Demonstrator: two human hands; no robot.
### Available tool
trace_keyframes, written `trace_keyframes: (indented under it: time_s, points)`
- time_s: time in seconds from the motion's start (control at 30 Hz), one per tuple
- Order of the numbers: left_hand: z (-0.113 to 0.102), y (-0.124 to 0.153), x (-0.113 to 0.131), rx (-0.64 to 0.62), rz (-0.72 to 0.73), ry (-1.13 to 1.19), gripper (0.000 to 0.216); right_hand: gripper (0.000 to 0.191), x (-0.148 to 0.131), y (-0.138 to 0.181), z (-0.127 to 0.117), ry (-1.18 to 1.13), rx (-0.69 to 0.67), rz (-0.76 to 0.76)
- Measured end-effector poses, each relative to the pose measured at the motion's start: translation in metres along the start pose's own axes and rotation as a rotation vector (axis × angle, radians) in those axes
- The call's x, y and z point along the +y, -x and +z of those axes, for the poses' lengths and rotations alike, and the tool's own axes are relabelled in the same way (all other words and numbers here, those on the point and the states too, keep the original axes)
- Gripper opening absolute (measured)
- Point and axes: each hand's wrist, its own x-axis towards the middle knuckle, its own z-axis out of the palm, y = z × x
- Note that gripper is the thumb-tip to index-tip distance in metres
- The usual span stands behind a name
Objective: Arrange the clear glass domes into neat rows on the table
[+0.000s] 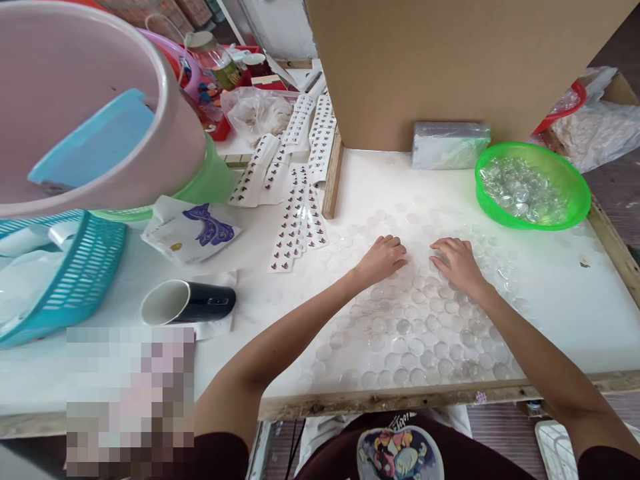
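Observation:
Many clear glass domes [415, 327] lie spread flat on a white board [550, 300] in front of me. My left hand [383, 259] rests palm down on the domes near the middle, fingers curled and pressed onto them. My right hand [457, 263] lies just to its right, also palm down, fingertips bent onto the domes. Neither hand lifts anything that I can make out. A green bowl [580, 183] at the back right holds several more clear domes.
Strips of small printed stickers [297, 223] lie left of the board. A dark mug [187, 303] lies on its side. A blue basket [75, 280], pink bucket [170, 133], cardboard wall [440, 60] and wrapped block [450, 143] stand around.

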Motion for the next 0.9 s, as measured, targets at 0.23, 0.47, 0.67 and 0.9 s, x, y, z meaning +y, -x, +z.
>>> trace_keyframes:
  time_s: [0.23, 0.47, 0.67, 0.9]
  points:
    - [0.006, -0.010, 0.011, -0.014, 0.033, -0.034, 0.019, 0.025, 0.021, -0.026, 0.000, 0.043, 0.044, 0.081]
    - [0.007, -0.011, 0.011, -0.033, 0.060, -0.072, 0.016, 0.025, 0.026, -0.027, 0.008, -0.012, 0.025, 0.072]
    - [0.007, -0.009, 0.010, 0.036, -0.071, 0.123, 0.022, 0.020, 0.024, -0.028, 0.011, -0.009, 0.017, 0.081]
    - [0.005, -0.011, 0.000, 0.059, -0.220, 0.141, 0.025, 0.019, 0.027, -0.029, 0.003, -0.010, 0.070, 0.126]
